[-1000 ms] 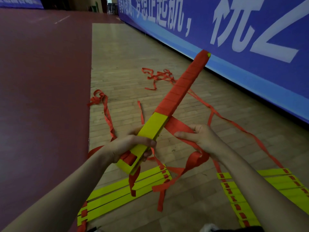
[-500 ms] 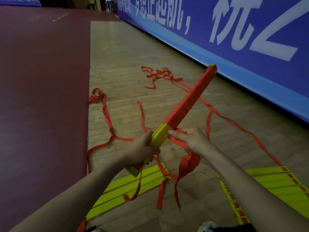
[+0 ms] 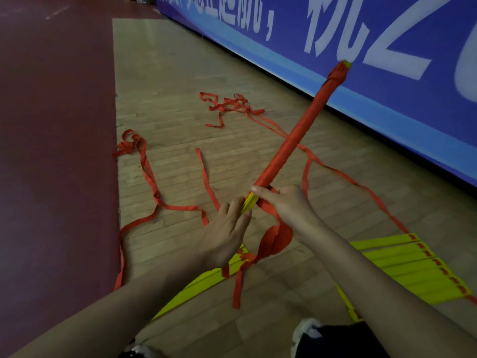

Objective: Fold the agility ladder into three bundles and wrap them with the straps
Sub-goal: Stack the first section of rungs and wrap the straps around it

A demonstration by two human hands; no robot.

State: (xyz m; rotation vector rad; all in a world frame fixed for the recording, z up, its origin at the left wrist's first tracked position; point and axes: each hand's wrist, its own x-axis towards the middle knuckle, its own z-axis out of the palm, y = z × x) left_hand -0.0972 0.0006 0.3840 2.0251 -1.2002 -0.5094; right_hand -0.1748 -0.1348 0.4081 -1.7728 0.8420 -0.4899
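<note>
At the centre of the frame, the left hand [image 3: 227, 233] grips the stiff bundle [image 3: 291, 148] at its bare yellow end. The right hand [image 3: 286, 205] pinches the soft strap [image 3: 277, 237] against it. The bundle looks light and rigid, so it is best held near this end.

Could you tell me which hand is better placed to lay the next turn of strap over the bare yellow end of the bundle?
Right hand: it pinches the red strap beside the bundle; left hand grips the yellow end.
</note>
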